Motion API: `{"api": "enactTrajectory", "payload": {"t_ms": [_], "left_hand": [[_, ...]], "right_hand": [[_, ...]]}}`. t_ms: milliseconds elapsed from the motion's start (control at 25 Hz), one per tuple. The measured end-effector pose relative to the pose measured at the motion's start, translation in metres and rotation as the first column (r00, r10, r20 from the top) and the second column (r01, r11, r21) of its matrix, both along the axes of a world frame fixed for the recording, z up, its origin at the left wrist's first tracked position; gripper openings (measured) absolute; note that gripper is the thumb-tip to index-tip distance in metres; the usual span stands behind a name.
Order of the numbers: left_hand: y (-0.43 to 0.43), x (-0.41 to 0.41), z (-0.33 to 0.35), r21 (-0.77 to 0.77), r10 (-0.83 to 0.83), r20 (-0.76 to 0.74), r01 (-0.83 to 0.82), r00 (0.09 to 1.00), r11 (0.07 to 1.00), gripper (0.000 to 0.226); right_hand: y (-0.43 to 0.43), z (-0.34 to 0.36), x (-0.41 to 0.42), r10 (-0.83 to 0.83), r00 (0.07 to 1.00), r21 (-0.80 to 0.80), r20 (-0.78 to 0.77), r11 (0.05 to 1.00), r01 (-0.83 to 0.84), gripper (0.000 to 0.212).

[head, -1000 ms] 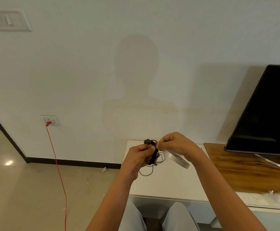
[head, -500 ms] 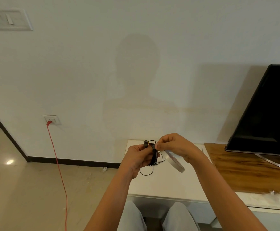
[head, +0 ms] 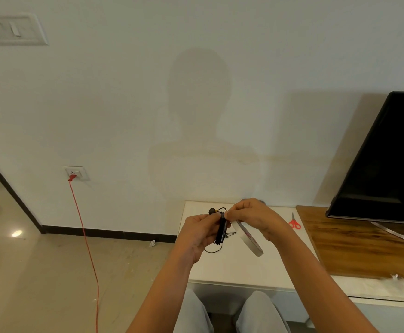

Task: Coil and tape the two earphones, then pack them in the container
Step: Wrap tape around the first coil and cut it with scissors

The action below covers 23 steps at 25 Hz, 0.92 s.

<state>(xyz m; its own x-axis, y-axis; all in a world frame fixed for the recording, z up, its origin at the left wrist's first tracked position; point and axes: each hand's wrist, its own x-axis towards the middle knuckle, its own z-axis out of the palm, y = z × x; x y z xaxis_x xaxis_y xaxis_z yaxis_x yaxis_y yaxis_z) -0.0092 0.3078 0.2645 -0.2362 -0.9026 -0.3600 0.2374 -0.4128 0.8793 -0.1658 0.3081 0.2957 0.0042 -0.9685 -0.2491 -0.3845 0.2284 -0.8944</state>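
My left hand (head: 199,233) grips a coiled black earphone (head: 221,230) upright above the white table (head: 229,267); an earbud sticks out at the coil's top and a loose loop of cable hangs below. My right hand (head: 253,217) pinches the top of the coil, where a strip of tape seems to meet it. A white tape roll (head: 247,237) hangs slanted under my right hand. I see no second earphone and no container.
Red-handled scissors (head: 294,222) lie on the table at its right side. A wooden top (head: 354,248) carries a black TV (head: 386,164) at the right. A red cable (head: 85,241) runs from a wall socket (head: 75,173) down across the floor at the left.
Both hands have shifted slightly, with my right hand moving further over the coil's top. The tape roll has swung a little lower. The scissors have come into view.
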Motion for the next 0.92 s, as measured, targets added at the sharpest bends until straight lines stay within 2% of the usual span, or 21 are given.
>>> {"api": "enactTrajectory", "payload": {"t_ms": [200,400,560,760,920], "left_hand": [[-0.001,0.000,-0.004,0.074,0.036,-0.072,-0.031,0.997,0.997,0.016],[-0.001,-0.006,-0.006,-0.023,0.087,0.072,-0.085,0.994,0.996,0.015],[-0.002,-0.006,-0.005,-0.031,0.067,0.193,-0.062,0.979,0.998,0.020],[0.002,-0.005,-0.008,-0.106,0.035,0.204,-0.013,0.978,0.994,0.022],[0.003,-0.005,-0.009,-0.068,0.068,0.184,-0.056,0.980,0.996,0.008]], "right_hand": [[0.001,-0.004,-0.003,0.010,0.999,-0.020,0.050,1.000,-0.009,0.016],[0.002,-0.008,-0.002,-0.017,0.998,-0.003,0.055,1.000,0.018,0.009],[0.002,-0.008,0.000,-0.035,0.999,-0.005,0.036,0.999,0.035,0.012],[0.001,-0.012,0.003,-0.067,0.997,-0.001,0.030,0.998,0.068,0.013],[0.004,-0.018,0.006,-0.020,0.999,-0.036,0.031,0.999,0.022,0.009]]}}
